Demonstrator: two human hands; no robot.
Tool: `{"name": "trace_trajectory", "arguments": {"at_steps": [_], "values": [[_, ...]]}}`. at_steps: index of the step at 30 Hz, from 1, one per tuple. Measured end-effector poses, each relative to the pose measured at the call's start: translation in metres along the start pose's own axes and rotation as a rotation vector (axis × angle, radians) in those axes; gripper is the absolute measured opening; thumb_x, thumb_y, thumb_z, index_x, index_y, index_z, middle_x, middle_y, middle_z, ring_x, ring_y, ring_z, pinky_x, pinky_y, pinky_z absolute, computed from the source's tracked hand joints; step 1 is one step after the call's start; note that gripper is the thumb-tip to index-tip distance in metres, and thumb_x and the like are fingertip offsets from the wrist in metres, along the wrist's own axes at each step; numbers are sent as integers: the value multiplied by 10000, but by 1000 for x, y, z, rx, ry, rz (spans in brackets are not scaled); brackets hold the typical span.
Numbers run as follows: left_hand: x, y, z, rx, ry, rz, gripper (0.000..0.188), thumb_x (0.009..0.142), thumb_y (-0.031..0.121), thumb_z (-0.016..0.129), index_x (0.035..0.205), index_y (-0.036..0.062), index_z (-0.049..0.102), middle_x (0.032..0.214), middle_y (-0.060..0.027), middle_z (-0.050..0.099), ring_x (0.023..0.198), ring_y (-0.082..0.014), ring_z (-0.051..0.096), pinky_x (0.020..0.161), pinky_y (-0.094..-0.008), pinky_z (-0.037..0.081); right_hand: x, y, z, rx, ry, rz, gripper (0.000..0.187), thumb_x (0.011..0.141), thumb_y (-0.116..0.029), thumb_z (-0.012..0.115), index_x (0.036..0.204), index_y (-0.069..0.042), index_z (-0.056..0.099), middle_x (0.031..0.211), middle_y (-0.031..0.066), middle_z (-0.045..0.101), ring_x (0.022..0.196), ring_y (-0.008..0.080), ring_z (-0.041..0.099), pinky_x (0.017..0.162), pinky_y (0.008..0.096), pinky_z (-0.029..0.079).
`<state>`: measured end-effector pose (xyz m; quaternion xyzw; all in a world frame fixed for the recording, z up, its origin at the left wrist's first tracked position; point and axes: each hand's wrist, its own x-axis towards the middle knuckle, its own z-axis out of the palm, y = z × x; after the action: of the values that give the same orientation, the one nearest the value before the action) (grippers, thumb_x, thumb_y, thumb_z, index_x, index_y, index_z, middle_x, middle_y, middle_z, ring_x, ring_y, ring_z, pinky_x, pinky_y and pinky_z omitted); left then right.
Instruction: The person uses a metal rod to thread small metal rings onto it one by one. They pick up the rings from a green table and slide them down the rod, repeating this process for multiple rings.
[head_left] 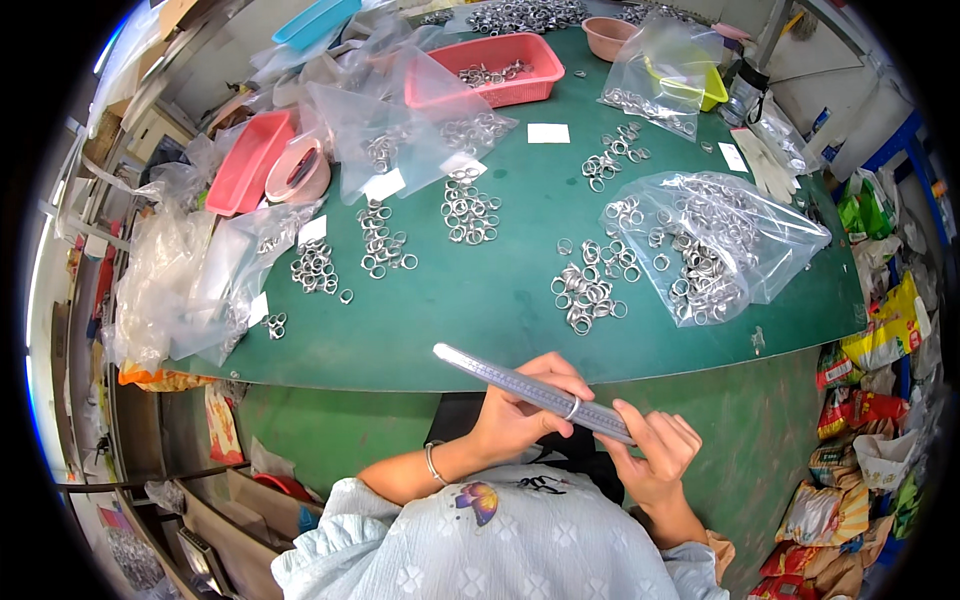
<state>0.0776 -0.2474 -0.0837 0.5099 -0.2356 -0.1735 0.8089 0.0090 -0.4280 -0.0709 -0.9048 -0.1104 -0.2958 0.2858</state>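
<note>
A grey tapered ring mandrel (505, 379) with fine marks along it is held slantwise in front of my body, its thin tip pointing up and left. A silver ring (573, 408) sits around its thicker part. My left hand (520, 415) pinches the ring on the mandrel, thumb below and fingers above. The mandrel's thick end is gripped by my right hand (655, 447). Just past my hands, on the green table, lies a loose pile of silver rings (588, 295). Beside it a clear bag full of rings (715, 245) lies with its mouth toward the pile.
More ring piles (470, 212) lie at the table's (450, 310) left with white paper slips (384, 185). Farther back are a pink basket (520, 92) of rings, another pink basket (245, 165), plastic bags (165, 270) and a yellow-green basket (713, 90). Bagged goods (825, 512) stack at right.
</note>
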Motion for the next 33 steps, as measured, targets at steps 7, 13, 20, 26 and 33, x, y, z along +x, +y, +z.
{"name": "trace_trajectory", "arguments": {"at_steps": [7,13,20,26,33], "values": [[-1,-2,3,-27,27,1,312,743,141,751,992,-18,650,961,-48,540,861,-128,525,753,-269,443,3,0,-1,1,-8,8,350,623,-216,791,943,-115,692,516,-3,380,405,162,363,401,292,263],[-2,-1,1,-39,32,-18,303,765,137,734,1016,-4,643,975,-49,543,890,-131,529,780,-276,441,4,1,1,6,-24,21,347,618,-215,794,936,-122,694,520,-1,384,410,164,373,408,293,277],[-2,1,0,-33,42,-22,301,789,129,708,1042,-10,621,1009,-56,531,899,-136,529,806,-271,440,4,2,3,5,-40,26,345,619,-212,797,936,-124,694,519,1,386,410,171,379,410,297,289],[-7,-18,12,-156,224,63,358,870,256,627,1088,-22,570,1025,-101,528,838,-138,523,684,-251,451,6,-5,7,13,-80,116,343,632,-220,794,940,-116,684,514,15,419,403,190,406,409,299,312],[9,16,-43,-235,684,351,304,918,193,561,1109,-40,521,926,-58,546,727,-90,485,640,-226,418,-9,14,0,-31,-153,208,306,640,-204,793,911,-120,678,491,24,429,402,195,426,415,308,328]]}}
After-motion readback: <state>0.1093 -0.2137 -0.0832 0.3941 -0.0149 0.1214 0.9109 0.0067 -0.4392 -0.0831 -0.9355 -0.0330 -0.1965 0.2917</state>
